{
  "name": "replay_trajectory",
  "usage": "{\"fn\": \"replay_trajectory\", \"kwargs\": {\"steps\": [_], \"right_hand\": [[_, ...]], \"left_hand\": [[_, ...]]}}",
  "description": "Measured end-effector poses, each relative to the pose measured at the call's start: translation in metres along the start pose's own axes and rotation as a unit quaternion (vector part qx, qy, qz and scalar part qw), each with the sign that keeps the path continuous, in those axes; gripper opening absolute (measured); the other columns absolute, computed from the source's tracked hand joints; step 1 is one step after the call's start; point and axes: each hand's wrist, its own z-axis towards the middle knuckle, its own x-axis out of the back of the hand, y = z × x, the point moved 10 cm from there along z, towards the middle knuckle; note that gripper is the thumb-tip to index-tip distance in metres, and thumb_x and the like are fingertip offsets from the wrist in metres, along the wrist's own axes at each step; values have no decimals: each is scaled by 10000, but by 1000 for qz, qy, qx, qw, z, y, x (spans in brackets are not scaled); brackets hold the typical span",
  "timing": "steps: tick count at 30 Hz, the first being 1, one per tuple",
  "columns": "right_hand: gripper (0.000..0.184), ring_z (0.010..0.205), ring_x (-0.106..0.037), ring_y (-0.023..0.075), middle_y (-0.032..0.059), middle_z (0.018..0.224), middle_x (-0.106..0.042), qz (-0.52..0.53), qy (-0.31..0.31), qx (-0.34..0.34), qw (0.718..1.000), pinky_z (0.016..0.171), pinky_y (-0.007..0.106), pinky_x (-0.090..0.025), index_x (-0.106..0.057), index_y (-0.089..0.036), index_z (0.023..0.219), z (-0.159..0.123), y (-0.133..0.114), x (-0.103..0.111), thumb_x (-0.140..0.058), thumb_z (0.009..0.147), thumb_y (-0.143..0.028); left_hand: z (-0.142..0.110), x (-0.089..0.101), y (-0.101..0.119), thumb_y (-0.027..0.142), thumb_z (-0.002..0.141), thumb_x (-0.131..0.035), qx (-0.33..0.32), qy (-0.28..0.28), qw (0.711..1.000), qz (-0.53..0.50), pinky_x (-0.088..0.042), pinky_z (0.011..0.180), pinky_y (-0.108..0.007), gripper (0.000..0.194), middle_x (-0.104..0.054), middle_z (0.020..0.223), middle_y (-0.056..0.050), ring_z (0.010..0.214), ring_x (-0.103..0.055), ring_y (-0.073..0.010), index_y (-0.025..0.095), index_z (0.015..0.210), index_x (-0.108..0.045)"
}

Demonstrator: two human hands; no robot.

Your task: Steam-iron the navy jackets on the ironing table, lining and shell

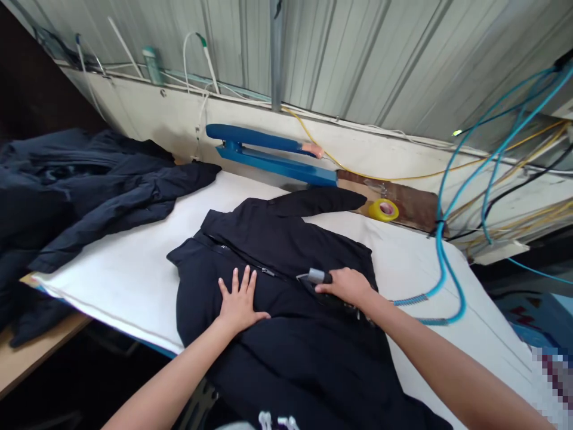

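Observation:
A dark jacket (277, 239) lies spread over the white padded table, its collar toward the left and one sleeve stretched to the back right. My left hand (239, 301) rests flat on the jacket's front with the fingers spread. Just beyond its fingertips is the zipper pull (268, 272). My right hand (349, 285) is wrapped round the handle of a steam iron (317, 276), whose pointed tip faces left along the zipper line. Most of the iron's body is dark and hard to make out against the cloth. Blue hoses (441, 263) run from it to the upper right.
More dark jackets (89, 185) are heaped at the left end of the white table (134, 286). Along the back wall stand a blue sleeve board (273, 155) and a yellow tape roll (384, 209). A bottle (153, 65) sits on the ledge; cables hang at the right.

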Motion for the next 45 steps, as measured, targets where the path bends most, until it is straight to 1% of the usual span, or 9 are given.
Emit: {"fn": "replay_trajectory", "kwargs": {"steps": [7,14,20,23,26,28,31,37,45], "right_hand": [[698,867,-598,282,117,934,-648,6,43,-62,997,671,332,-438,-628,-211,952,34,18,33,-342,648,-771],[709,843,-603,283,104,859,-658,-38,12,19,999,677,339,-433,-643,-222,868,21,-16,6,-384,571,-812],[735,852,-595,279,125,937,-644,-4,38,-99,994,649,326,-420,-624,-203,931,33,54,20,-312,630,-797],[747,828,-594,269,118,890,-651,-1,36,-59,998,626,309,-404,-626,-194,878,20,74,21,-286,625,-809],[699,794,-596,261,98,821,-657,-8,-2,7,1000,603,292,-386,-630,-204,823,-4,79,1,-338,609,-802],[672,793,-596,263,92,809,-657,-11,-26,39,999,604,288,-378,-634,-207,805,-21,83,-19,-382,594,-793],[647,801,-595,271,90,812,-657,-4,-53,26,998,606,291,-375,-635,-212,792,-38,104,-47,-412,585,-783],[668,778,-597,270,98,819,-651,32,-41,-96,994,578,301,-378,-621,-220,808,-55,156,-53,-320,631,-789],[669,835,-595,286,111,847,-654,20,-19,-57,998,630,318,-407,-628,-220,851,-29,103,-32,-374,605,-789]], "left_hand": [[20,24,-13,741,610,-416,-41,2,998,-50,43,916,-694,996,-37,1465,-90,1291,163,-362,209,1398,-117],[50,21,-19,694,589,-507,-110,-32,990,-83,108,929,-660,961,-168,1449,-69,1323,31,-328,277,1383,-161],[56,31,-20,524,738,-483,-118,-23,984,-135,86,952,-648,663,-350,1376,-80,1291,-214,-295,270,1327,-315],[71,59,6,314,850,-366,-172,11,970,-172,26,1030,-548,365,-487,1271,-19,1247,-323,-201,304,1198,-479],[84,73,66,245,870,-305,-295,4,937,-188,-52,1056,-488,375,-465,1294,22,1283,-250,-164,338,1180,-495],[94,66,107,305,870,-311,-352,-30,918,-178,-59,1018,-576,386,-390,1354,47,1319,-142,-209,388,1228,-431],[122,41,138,444,860,-277,-314,-88,931,-163,-55,903,-721,431,-284,1410,65,1320,-54,-308,437,1290,-309],[157,22,146,471,834,-291,-225,-104,959,-133,-77,840,-766,502,-249,1426,48,1286,-110,-372,428,1330,-220],[130,36,132,604,792,-289,-216,-66,963,-150,-57,900,-718,651,-7,1473,46,1286,21,-429,391,1370,-80]]}}
